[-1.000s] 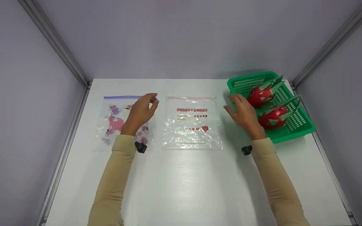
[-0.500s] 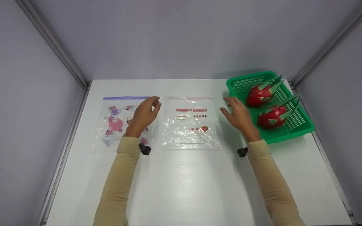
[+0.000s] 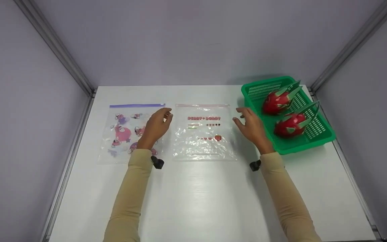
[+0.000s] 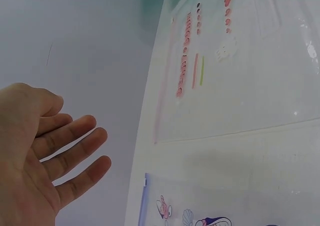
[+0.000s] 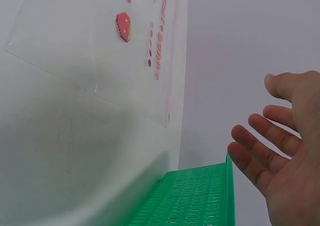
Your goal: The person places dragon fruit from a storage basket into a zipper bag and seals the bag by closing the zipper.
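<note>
My left hand (image 3: 156, 126) hovers over the right part of a clear zip bag with a purple top strip (image 3: 122, 133) and pink cartoon prints. In the left wrist view its fingers (image 4: 75, 136) are loosely bent and hold nothing. A second clear zip bag (image 3: 205, 132), with a pink top strip and red lettering, lies flat between the hands. My right hand (image 3: 252, 127) is above the table between this bag and a green basket (image 3: 292, 148); its fingers (image 5: 260, 148) are relaxed and grasp nothing. Two red dragon fruits (image 3: 276, 102) with green leaf tips lie in the basket.
The white table (image 3: 197, 201) carries both bags and the basket. Grey panels enclose it at the back (image 3: 180, 43) and on both sides. The basket stands at the table's back right corner.
Both hands have come slightly nearer the body and closer together, the right one shifting left off the basket's edge. The bags, basket and fruits stay in place.
</note>
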`<state>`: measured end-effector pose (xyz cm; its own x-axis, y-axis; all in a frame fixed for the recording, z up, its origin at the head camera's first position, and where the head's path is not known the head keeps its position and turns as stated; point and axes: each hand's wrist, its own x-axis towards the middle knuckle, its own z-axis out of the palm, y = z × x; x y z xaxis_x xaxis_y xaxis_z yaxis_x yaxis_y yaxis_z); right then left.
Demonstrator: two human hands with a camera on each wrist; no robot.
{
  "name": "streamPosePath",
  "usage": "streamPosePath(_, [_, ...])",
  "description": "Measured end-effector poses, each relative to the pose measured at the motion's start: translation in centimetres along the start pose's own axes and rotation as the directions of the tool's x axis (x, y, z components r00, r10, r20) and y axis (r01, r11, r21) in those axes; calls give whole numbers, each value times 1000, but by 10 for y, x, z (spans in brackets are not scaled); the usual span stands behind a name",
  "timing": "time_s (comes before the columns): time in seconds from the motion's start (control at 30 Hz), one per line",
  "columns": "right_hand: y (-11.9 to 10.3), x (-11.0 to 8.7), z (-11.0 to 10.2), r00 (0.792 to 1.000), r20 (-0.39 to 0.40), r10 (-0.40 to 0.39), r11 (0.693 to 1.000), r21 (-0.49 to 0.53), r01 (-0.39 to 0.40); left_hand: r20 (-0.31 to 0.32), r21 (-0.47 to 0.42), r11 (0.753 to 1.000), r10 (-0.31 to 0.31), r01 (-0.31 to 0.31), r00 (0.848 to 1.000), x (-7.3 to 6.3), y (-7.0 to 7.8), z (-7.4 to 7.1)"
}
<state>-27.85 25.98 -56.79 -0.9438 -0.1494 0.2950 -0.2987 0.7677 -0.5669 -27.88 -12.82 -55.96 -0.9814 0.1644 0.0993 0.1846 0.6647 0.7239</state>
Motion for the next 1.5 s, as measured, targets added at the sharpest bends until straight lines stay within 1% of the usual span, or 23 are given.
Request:
streamPosePath(0.2, [1,-2,7,998,11,64,998,24,-64,-1,-7,1000,-11,11,1000,0,-5,6])
streamPosePath(0.37, [5,-6,13,995,18,98,993,62,-99,-3,-9,1000,-3,3,1000,-1,-10,14])
streamPosePath(0.53, [11,-8,20,995,7,102,992,71,-103,6,-13,1000,-1,1,1000,-3,-14,23])
streamPosePath(0.73, [17,-11,27,992,21,125,987,95,-126,20,-14,1000,-23,24,1000,-4,-18,32])
streamPosePath(0.9, [18,-13,31,985,56,166,978,116,-172,22,-21,999,-38,39,999,-4,-20,37])
streamPosePath(1.1, [19,-17,37,972,108,210,967,123,-222,27,-6,998,-57,57,998,-5,-23,42])
streamPosePath(1.3, [21,-20,42,962,109,250,959,112,-262,32,18,996,-93,93,995,-6,-26,48])
streamPosePath(1.4, [21,-21,44,956,108,274,953,101,-285,38,4,994,-106,106,994,-8,-26,51])
streamPosePath(1.5, [21,-22,48,944,121,306,943,101,-318,41,-25,995,-99,100,994,-9,-27,53])
